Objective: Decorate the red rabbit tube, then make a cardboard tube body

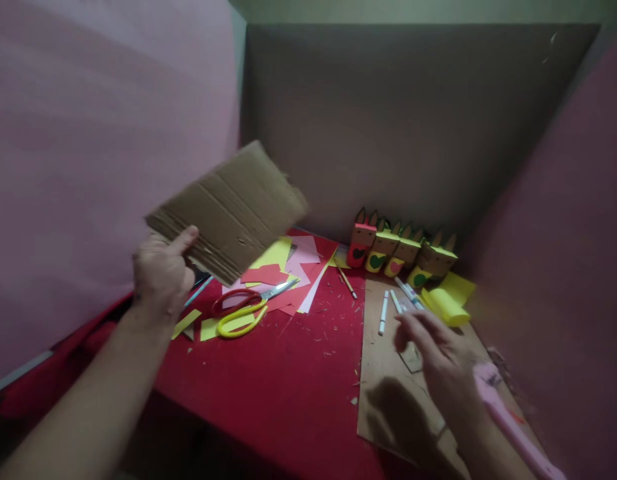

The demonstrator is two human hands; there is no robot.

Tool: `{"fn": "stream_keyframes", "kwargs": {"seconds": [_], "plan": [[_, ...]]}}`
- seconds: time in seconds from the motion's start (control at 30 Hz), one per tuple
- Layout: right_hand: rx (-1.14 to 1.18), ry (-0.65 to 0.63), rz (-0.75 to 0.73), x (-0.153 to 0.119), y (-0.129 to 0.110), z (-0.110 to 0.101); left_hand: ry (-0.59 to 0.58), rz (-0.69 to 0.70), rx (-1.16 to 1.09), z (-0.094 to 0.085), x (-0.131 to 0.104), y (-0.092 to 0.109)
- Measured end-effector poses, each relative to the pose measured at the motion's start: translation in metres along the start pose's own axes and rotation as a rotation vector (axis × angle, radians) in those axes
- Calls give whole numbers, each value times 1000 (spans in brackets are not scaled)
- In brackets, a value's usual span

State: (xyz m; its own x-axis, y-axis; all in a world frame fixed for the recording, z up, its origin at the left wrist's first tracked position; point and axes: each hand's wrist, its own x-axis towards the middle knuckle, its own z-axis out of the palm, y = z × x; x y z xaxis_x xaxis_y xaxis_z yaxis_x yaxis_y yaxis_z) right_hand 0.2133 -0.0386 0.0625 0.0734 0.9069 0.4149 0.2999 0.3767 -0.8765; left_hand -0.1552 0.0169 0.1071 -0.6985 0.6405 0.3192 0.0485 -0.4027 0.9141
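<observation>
In the head view, my left hand [163, 270] is gripping the cardboard [238, 207] at its near left corner, my thumb pressing on the face and my other fingers hiding behind. The sheet is hanging tilted in the air, above the paper [305, 250] and scissors [265, 298] on the left of the table [288, 387]. My right hand [438, 347] is grasping nothing that I can see; its fingers are bending loosely over the board [371, 347], near the markers [383, 313].

Because I am pinching only one corner, the sheet could be swivelling or bending along its creases if I loosen my thumb. Dipping its low edge could be sweeping the loose paper aside or catching the scissors. A careless right hand could be rolling the markers away.

The cardboard is showing brown, matte ridges, a small tear and a ragged far edge. The scissors are pairing shiny blades with looped handles, one red, one yellow. Slim, pale markers are lying by the curling yellow roll [445, 303], and boxy figures [363, 247] are standing behind with pointed ears and hearts.
</observation>
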Motion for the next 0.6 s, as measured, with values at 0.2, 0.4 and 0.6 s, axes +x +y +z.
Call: {"fn": "stream_keyframes", "kwargs": {"seconds": [0.2, 0.4, 0.6], "plan": [[661, -174, 272, 9, -5, 41, -495, -343, -273, 48, -84, -14], [786, 32, 327, 15, 3, 29, -767, -515, -265, 67, -93, -25], [798, 61, 386, 13, 7, 24, -895, -462, -166, 81, -67, -21]]}}
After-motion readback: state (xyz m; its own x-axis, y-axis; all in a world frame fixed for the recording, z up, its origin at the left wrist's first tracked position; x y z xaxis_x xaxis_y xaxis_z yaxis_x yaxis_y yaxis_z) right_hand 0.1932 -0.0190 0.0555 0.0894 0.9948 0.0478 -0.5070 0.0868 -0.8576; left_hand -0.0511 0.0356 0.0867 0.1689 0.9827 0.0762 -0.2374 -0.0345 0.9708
